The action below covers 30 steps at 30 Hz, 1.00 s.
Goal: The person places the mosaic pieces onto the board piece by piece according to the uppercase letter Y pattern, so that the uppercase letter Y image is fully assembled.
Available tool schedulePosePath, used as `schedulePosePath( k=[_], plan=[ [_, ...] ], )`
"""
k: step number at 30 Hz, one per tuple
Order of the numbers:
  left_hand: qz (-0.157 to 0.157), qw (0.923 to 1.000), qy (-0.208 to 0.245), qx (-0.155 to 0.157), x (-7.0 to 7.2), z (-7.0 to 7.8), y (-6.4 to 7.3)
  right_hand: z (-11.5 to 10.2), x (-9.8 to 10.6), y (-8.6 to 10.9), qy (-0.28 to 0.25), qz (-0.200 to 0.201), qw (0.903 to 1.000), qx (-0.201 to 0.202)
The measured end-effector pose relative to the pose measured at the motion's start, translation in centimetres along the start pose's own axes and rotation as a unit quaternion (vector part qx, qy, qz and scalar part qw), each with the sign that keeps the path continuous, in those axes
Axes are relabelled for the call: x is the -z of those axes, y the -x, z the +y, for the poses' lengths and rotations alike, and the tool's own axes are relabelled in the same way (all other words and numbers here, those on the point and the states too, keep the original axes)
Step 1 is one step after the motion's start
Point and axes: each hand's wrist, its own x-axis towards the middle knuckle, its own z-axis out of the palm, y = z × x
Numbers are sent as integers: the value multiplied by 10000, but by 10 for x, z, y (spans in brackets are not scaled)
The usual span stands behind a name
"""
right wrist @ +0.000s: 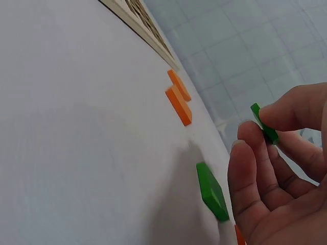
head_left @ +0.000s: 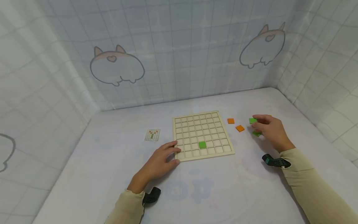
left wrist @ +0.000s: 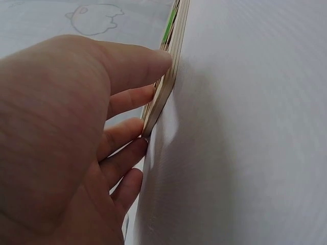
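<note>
A pale wooden grid board (head_left: 196, 127) lies on the table, with one green square tile (head_left: 202, 144) in a cell of its lower rows. My left hand (head_left: 160, 161) rests at the board's near left corner, its fingertips and thumb on the frame, as the left wrist view (left wrist: 158, 97) also shows. To the right of the board, my right hand (head_left: 270, 130) pinches a green tile (right wrist: 264, 124) between thumb and fingers, lifted above the table. A second green tile (right wrist: 212, 191) lies on the table beneath that hand.
Two orange tiles, one farther back (head_left: 230, 121) and one nearer (head_left: 240, 128), lie between the board and my right hand. Another orange tile (head_left: 269, 116) peeks out behind that hand. A small printed pattern card (head_left: 152, 134) lies left of the board. Patterned curtains (head_left: 181, 56) surround the table.
</note>
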Motion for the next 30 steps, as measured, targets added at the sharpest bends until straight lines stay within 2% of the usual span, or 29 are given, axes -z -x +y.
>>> schedulePosePath(
  k=[7, 14, 23, 30],
  plan=[
    [11, 10000, 41, -39, 0, 0, -1, -5, -7, 0, -26, -106, 9999, -106],
    [-12, 10000, 5, 19, -1, -2, 0, -7, -14, 2, -262, -231, 9994, 38],
    [44, 10000, 28, -62, -2, -4, 0, -10, -17, 3, -203, -284, 9992, 217],
    [42, 9999, 12, -137, -1, -4, -1, -18, -21, 8, -191, -488, 9985, 141]
  ],
)
